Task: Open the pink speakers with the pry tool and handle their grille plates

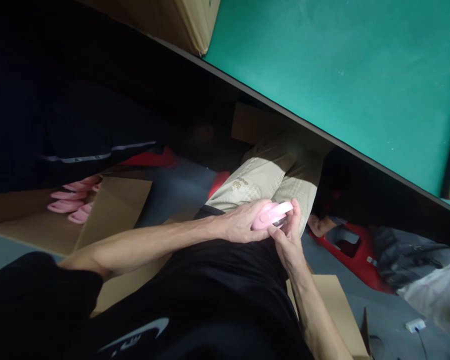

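Observation:
Above my lap, both hands are closed round a small pink, rounded plastic-looking thing [265,216]. A paler curved strip stands out along its upper right, and a dark patch shows beneath that strip. I cannot make out its kind. My left hand [242,221] wraps it from the left, with the fingers partly hidden behind it. From the right, my right hand [289,237] grips it, the thumb at its lower edge and a fingertip against the end of the paler strip.
A green tabletop [333,90] with a dark edge spans the upper right, bearing a cardboard box [195,25]. On the left, an open carton [114,210] holds several pink pieces [65,205]. Another person's hand [318,226] is near a red seat [360,260]. A carton [332,310] stands lower right.

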`<action>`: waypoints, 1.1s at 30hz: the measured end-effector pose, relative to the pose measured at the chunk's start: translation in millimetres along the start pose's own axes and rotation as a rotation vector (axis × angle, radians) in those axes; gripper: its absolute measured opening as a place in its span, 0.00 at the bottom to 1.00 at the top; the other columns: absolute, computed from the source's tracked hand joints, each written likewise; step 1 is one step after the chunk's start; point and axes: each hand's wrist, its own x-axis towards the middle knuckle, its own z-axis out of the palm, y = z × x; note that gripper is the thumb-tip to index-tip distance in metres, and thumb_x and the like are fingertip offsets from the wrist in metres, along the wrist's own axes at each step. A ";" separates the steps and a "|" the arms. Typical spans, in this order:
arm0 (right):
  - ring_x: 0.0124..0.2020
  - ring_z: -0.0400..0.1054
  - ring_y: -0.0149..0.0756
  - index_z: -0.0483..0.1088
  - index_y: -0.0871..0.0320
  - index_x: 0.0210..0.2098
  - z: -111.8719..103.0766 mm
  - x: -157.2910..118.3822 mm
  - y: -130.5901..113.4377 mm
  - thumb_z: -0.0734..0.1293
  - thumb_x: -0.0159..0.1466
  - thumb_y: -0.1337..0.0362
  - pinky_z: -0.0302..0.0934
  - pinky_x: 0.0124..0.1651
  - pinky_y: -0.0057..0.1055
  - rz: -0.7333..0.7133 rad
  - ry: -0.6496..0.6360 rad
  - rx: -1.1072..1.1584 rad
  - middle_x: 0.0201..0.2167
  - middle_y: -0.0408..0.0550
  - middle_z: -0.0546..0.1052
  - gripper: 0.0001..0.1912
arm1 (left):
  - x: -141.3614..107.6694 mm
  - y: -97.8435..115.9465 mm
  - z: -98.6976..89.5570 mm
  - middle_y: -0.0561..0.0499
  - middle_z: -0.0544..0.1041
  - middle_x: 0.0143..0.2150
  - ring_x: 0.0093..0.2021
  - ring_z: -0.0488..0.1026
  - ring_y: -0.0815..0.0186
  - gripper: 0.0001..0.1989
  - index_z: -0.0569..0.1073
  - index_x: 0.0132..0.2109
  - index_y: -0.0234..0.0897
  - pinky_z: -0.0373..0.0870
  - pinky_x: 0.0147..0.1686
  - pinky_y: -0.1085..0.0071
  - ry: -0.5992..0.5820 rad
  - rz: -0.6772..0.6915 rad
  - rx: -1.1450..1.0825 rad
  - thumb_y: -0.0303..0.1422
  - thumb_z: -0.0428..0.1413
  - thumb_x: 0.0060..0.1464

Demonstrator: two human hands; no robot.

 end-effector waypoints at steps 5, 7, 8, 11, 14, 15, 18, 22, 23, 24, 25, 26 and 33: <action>0.68 0.66 0.44 0.48 0.38 0.77 1.3 2.8 4.8 0.76 0.58 0.60 0.61 0.74 0.49 -0.025 0.046 -0.090 0.71 0.47 0.64 0.54 | 0.0 -3.4 1.8 0.42 0.79 0.57 0.50 0.81 0.51 0.30 0.67 0.67 0.41 0.76 0.47 0.58 -0.034 0.021 -0.039 0.44 0.63 0.62; 0.66 0.68 0.43 0.47 0.39 0.77 1.8 5.0 8.2 0.74 0.57 0.61 0.62 0.72 0.49 -0.042 0.068 -0.133 0.70 0.48 0.64 0.54 | 0.4 -4.0 2.3 0.41 0.79 0.56 0.49 0.81 0.50 0.30 0.67 0.66 0.41 0.76 0.46 0.57 -0.032 0.022 -0.054 0.44 0.63 0.62; 0.64 0.69 0.43 0.47 0.41 0.77 2.3 6.3 9.5 0.73 0.57 0.62 0.63 0.72 0.49 -0.054 0.084 -0.151 0.69 0.48 0.65 0.54 | 0.8 -4.0 2.6 0.41 0.79 0.55 0.48 0.81 0.50 0.30 0.68 0.66 0.41 0.76 0.45 0.57 -0.030 0.018 -0.055 0.45 0.64 0.61; 0.62 0.71 0.43 0.46 0.43 0.78 4.7 10.1 9.5 0.72 0.56 0.62 0.66 0.69 0.46 -0.061 0.111 -0.201 0.69 0.50 0.67 0.55 | 2.8 -1.9 3.1 0.42 0.80 0.51 0.44 0.81 0.50 0.31 0.69 0.65 0.40 0.75 0.41 0.58 -0.009 -0.017 -0.036 0.47 0.64 0.61; 0.63 0.71 0.45 0.45 0.45 0.80 7.9 11.7 3.3 0.73 0.58 0.58 0.66 0.69 0.47 -0.030 0.100 -0.211 0.70 0.52 0.69 0.56 | 4.8 1.2 1.7 0.43 0.81 0.49 0.43 0.82 0.51 0.31 0.72 0.63 0.41 0.75 0.39 0.60 0.037 -0.046 -0.042 0.48 0.67 0.58; 0.65 0.71 0.46 0.44 0.46 0.80 8.7 11.3 0.8 0.75 0.59 0.57 0.65 0.70 0.48 -0.027 0.096 -0.193 0.70 0.53 0.69 0.57 | 4.8 1.6 0.4 0.43 0.82 0.50 0.44 0.82 0.51 0.30 0.73 0.62 0.42 0.75 0.40 0.60 0.047 -0.049 -0.058 0.49 0.67 0.58; 0.71 0.67 0.50 0.44 0.46 0.81 8.4 7.1 -4.8 0.79 0.59 0.53 0.60 0.74 0.54 -0.054 0.091 -0.083 0.73 0.55 0.67 0.60 | 1.5 -1.6 -6.3 0.43 0.82 0.57 0.53 0.82 0.49 0.33 0.73 0.64 0.43 0.77 0.49 0.59 0.067 -0.053 -0.211 0.50 0.69 0.56; 0.74 0.65 0.54 0.48 0.48 0.80 3.6 -3.6 -6.3 0.77 0.64 0.47 0.55 0.77 0.62 -0.092 0.019 0.078 0.74 0.58 0.68 0.54 | -6.4 -8.6 -16.9 0.39 0.80 0.65 0.64 0.77 0.44 0.39 0.71 0.69 0.38 0.74 0.62 0.51 -0.003 -0.003 -0.556 0.50 0.68 0.56; 0.74 0.65 0.56 0.52 0.49 0.79 3.4 -6.8 -6.3 0.77 0.64 0.46 0.54 0.77 0.63 -0.089 -0.029 0.096 0.74 0.58 0.69 0.51 | -7.7 -8.5 -18.8 0.37 0.80 0.64 0.64 0.77 0.44 0.40 0.71 0.69 0.37 0.74 0.63 0.50 -0.030 0.013 -0.611 0.51 0.68 0.55; 0.74 0.65 0.57 0.56 0.50 0.77 4.1 -9.9 -6.6 0.77 0.64 0.46 0.54 0.77 0.64 -0.082 -0.077 0.104 0.73 0.58 0.69 0.49 | -8.6 -7.4 -20.1 0.37 0.80 0.64 0.63 0.78 0.43 0.42 0.71 0.69 0.36 0.74 0.62 0.50 -0.049 0.033 -0.647 0.52 0.68 0.54; 0.74 0.65 0.58 0.59 0.50 0.76 5.6 -12.8 -7.1 0.77 0.64 0.45 0.56 0.77 0.64 -0.077 -0.118 0.110 0.73 0.58 0.70 0.47 | -8.9 -5.3 -20.8 0.36 0.80 0.63 0.63 0.79 0.42 0.43 0.72 0.69 0.36 0.74 0.61 0.49 -0.056 0.058 -0.668 0.53 0.68 0.53; 0.73 0.66 0.59 0.61 0.50 0.75 7.9 -15.5 -7.8 0.76 0.64 0.45 0.57 0.76 0.65 -0.077 -0.143 0.118 0.73 0.57 0.71 0.45 | -9.0 -2.6 -21.1 0.36 0.81 0.63 0.62 0.79 0.42 0.43 0.72 0.69 0.36 0.75 0.61 0.50 -0.055 0.084 -0.674 0.53 0.68 0.52; 0.71 0.69 0.59 0.62 0.50 0.72 24.5 -25.9 -9.1 0.75 0.66 0.49 0.58 0.76 0.64 -0.130 -0.152 0.192 0.68 0.57 0.75 0.39 | -10.4 6.0 -16.7 0.43 0.84 0.55 0.56 0.81 0.46 0.31 0.76 0.64 0.35 0.76 0.55 0.56 0.000 0.048 -0.624 0.43 0.66 0.56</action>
